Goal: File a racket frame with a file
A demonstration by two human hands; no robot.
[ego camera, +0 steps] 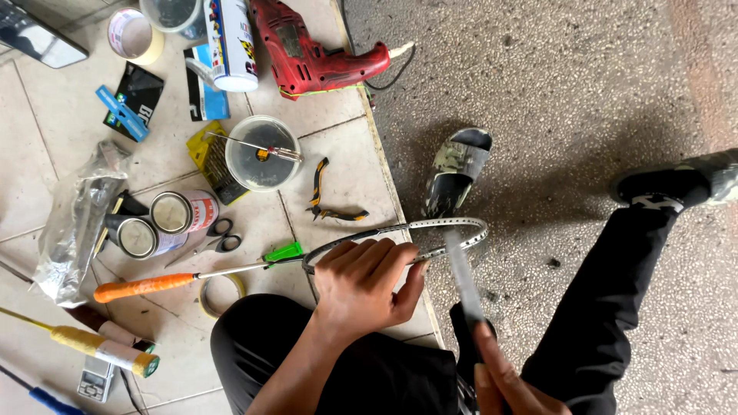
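A grey racket frame (400, 238) has an orange grip (142, 287) and green throat piece (284, 252); at eleven o'clock lies a red drill (307, 54).

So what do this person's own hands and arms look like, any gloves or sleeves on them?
Both hands are bare, with no gloves. The left hand shows no ring or watch, and its forearm is bare up to the picture's edge, no sleeve in sight. Only part of the right hand shows at the bottom edge, equally bare.
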